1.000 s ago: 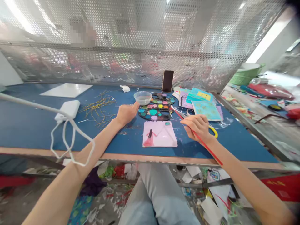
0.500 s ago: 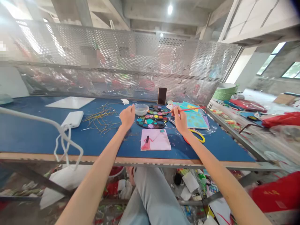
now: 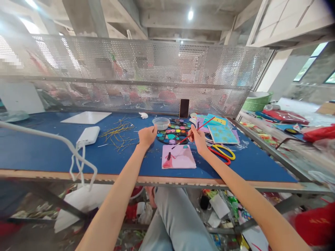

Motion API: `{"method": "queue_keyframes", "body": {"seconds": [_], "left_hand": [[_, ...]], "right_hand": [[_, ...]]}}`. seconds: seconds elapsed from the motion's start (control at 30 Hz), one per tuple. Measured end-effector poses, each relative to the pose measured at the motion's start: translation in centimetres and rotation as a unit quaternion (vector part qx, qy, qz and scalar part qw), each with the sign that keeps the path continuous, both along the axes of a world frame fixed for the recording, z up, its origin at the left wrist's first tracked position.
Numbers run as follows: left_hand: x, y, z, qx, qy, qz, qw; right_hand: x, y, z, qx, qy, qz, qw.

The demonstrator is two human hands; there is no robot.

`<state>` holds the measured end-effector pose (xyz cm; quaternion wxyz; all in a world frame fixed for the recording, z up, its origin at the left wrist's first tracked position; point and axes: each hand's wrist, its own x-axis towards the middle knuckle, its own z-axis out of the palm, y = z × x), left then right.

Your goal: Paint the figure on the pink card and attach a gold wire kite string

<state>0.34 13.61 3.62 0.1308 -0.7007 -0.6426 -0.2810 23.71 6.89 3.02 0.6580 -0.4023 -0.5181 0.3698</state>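
Note:
My right hand is closed around a thin red paintbrush. Its dark bristle end points down and left, over the upper part of a small pink painted sheet; contact is hard to tell. On the sheet are a dark upright mark, a red-pink patch and a teal corner spot. My left hand is curled closed beside a clear plastic bowl, and what its fingers hold, if anything, is hidden. Between my hands lies a dark paint palette with several coloured wells.
Red-and-yellow scissors and blue painted sheets lie at the right. A phone stands against the perforated metal screen. Thin twigs, a white power bank with a cable, and a white board lie left.
The paintbrush has swung from pointing across the palette to slanting down over the pink sheet. My right hand has come slightly lower. The whole view has shifted a little.

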Motion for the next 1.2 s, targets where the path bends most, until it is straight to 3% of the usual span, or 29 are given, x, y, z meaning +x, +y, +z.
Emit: {"method": "queue_keyframes", "body": {"seconds": [0.13,0.3,0.37,0.43,0.57,0.8,1.0,1.2], "left_hand": [[0.1,0.3,-0.2,-0.004,0.001,-0.003,1.000],[0.2,0.6,-0.2,-0.003,-0.016,0.006,1.000],[0.1,0.6,-0.3,-0.001,-0.027,0.016,0.999],[0.0,0.7,-0.3,0.001,-0.037,0.025,0.999],[-0.3,0.8,-0.5,0.018,-0.043,0.022,0.999],[-1.1,1.8,-1.7,0.049,-0.014,-0.050,0.997],[-1.2,3.0,-3.0,0.051,-0.011,-0.085,0.995],[-1.1,3.2,-3.3,0.047,-0.017,-0.106,0.993]], "right_hand": [[-0.2,0.1,0.0,-0.015,0.021,0.021,0.999],[0.9,0.8,-0.1,-0.025,0.042,-0.005,0.999],[1.2,1.5,0.0,-0.010,0.019,-0.031,0.999],[1.1,2.7,0.3,0.026,-0.074,-0.078,0.994],[-0.9,6.7,2.0,0.078,-0.258,-0.132,0.954],[-6.4,13.5,5.0,0.071,-0.420,-0.068,0.902],[-8.9,15.0,6.1,0.051,-0.533,-0.094,0.840],[-9.7,14.7,7.0,0.040,-0.591,-0.106,0.799]]}}
